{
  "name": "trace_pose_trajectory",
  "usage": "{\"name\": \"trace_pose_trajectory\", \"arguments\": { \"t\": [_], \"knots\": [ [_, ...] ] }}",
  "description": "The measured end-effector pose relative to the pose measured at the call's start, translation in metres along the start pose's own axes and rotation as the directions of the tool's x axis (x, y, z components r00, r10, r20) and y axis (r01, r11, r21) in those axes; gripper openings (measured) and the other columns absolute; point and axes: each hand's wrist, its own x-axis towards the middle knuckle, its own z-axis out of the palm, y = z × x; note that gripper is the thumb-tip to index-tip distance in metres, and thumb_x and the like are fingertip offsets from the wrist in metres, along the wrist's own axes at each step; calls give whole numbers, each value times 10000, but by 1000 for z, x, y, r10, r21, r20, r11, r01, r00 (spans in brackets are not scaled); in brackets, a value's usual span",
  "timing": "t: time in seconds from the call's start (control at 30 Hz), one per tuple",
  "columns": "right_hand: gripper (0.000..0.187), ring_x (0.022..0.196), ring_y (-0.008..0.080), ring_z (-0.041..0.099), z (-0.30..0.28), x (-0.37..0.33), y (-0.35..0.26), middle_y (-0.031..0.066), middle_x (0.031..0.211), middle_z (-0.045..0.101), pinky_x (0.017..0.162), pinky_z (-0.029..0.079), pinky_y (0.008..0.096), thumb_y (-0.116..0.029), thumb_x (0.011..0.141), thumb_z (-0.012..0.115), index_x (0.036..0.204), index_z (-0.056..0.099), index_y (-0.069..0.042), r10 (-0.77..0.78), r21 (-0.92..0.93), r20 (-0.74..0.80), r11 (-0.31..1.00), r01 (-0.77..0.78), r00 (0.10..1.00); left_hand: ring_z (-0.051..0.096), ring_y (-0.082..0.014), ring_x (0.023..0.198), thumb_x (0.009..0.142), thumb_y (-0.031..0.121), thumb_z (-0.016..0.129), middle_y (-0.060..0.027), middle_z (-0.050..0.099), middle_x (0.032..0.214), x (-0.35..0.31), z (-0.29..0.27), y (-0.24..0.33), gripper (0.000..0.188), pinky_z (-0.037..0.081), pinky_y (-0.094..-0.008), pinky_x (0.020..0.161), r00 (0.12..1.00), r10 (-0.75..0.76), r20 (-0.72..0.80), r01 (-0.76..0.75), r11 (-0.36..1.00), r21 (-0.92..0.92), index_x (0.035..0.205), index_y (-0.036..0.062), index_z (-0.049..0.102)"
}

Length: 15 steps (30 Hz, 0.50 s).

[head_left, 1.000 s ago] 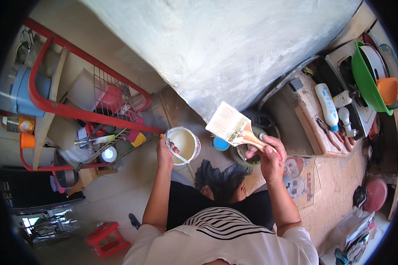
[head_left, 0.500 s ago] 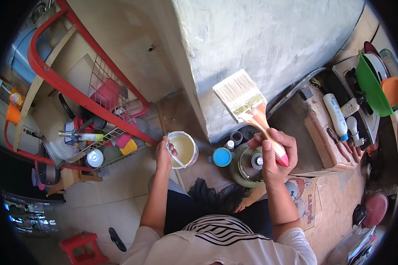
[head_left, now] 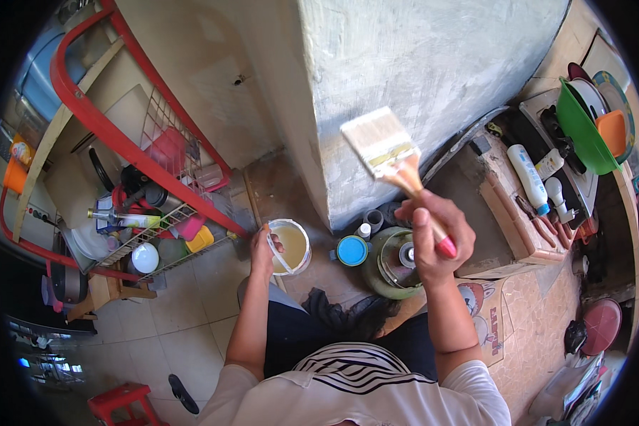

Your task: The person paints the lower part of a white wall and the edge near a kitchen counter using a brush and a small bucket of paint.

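Note:
A wide paintbrush (head_left: 390,153) with pale bristles and a red-tipped wooden handle is gripped in my right hand (head_left: 440,238). Its bristles point up and to the left, in front of the whitish painted wall (head_left: 433,64); whether they touch it I cannot tell. With my left hand (head_left: 263,250) I hold a small white bucket (head_left: 307,245) by its rim and handle. Cloudy, yellowish liquid fills part of the bucket. Between the two hands, on the floor, stands an open tin of blue paint (head_left: 352,250), beside a green gas cylinder (head_left: 382,266) partly hidden by my right hand.
On the left is a red-framed rack (head_left: 142,167) with kitchenware. A tiled counter (head_left: 508,192) at the right carries bottles, pliers and a green basin (head_left: 579,135). A black cloth (head_left: 351,316) lies near my legs, and a red stool (head_left: 124,402) stands at the lower left.
The brush has tilted, its handle end swinging slightly left and its bristles staying near the wall. The whole view has shifted a little; the left hand still holds the bucket.

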Motion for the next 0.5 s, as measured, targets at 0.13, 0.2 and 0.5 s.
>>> {"name": "trace_pose_trajectory", "arguments": {
  "t": [0.13,0.2,0.5],
  "knots": [
    [138,603,196,664,1,-30,15,115,759,690,561,508,270,-15,787,723,916,682,12,67,-200,79,979,-50,995,544,-170,502,956,325,559,-50,547,708,0,-4,-4,276,492,-339,482,1000,-16,22,17,999,-32,1028,60,536],
    [132,580,214,652,6,-38,17,108,730,675,546,503,294,-57,791,734,909,692,-14,119,-245,129,966,-85,984,552,-173,508,953,321,564,-55,559,719,4,-11,-11,275,497,-347,485,999,-19,31,20,998,-63,1036,60,538],
    [117,620,268,675,28,-19,28,149,739,678,569,523,325,-84,810,723,913,701,-34,168,-289,236,953,-96,957,574,-171,572,970,288,548,-52,569,749,12,-25,-28,241,513,-334,561,996,-27,90,37,994,-103,1042,58,542]
  ]
}}
